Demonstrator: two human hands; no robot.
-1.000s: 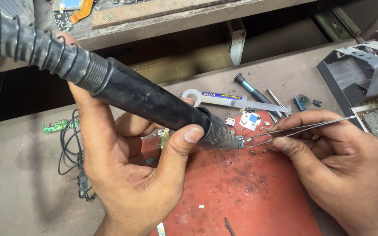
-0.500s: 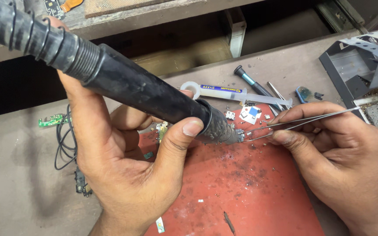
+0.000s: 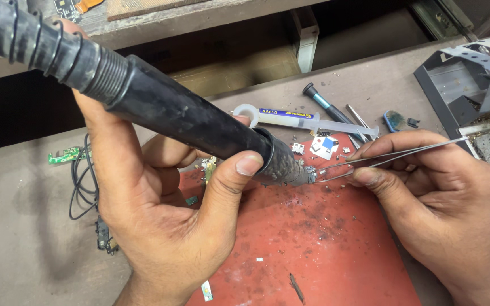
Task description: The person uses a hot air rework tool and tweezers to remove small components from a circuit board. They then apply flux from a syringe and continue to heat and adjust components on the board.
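Note:
My left hand (image 3: 160, 221) grips a thick black hot-air handle (image 3: 171, 116) with a ribbed hose running off to the upper left. Its metal nozzle (image 3: 287, 167) points down at a tiny component (image 3: 312, 174) on the red work mat (image 3: 313, 249). My right hand (image 3: 432, 198) pinches thin metal tweezers (image 3: 392, 156), whose tips sit at that same tiny part, right beside the nozzle. Whether the tips hold the part cannot be told.
Behind the nozzle lie a flux syringe (image 3: 301, 118), a screwdriver (image 3: 324, 105), a small white and blue part (image 3: 324, 146) and loose chips. A grey metal stand (image 3: 466, 79) is at the right. A black cable (image 3: 80, 181) and a green board strip (image 3: 63, 154) lie left.
The view has shifted slightly, with both hands sitting a little lower and more central. The nozzle and tweezer tips stay together over the same spot on the mat.

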